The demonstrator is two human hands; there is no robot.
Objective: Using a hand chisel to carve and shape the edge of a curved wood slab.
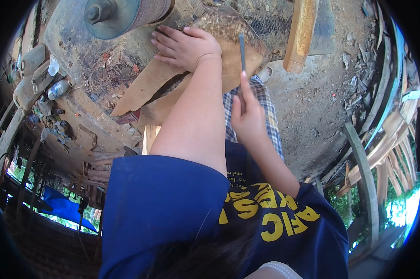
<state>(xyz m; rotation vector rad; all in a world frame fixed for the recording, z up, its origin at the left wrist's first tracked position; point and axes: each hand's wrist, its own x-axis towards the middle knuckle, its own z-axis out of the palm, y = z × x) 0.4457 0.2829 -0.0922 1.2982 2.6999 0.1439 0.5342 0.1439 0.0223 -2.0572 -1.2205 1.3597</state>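
My left hand (189,48) lies flat, fingers slightly spread, on a stiff brown sheet (240,63) on the worn wooden worktop (86,60). A long split or gap divides the sheet, with a narrower brown strip (147,88) running toward the lower left. In my right hand (250,114) is a thin grey metal blade (242,52), its tip pointing away from me over the sheet's right part. My index finger stretches along its near end; the rest of its grip is hidden in my fist.
A round sanding drum (112,16) with a protruding bolt stands just beyond my left hand. A shaped wooden piece (301,37) lies at the upper right. On the left are a clear plastic bottle (59,89) and litter. Wooden slats (396,162) lean at the far right.
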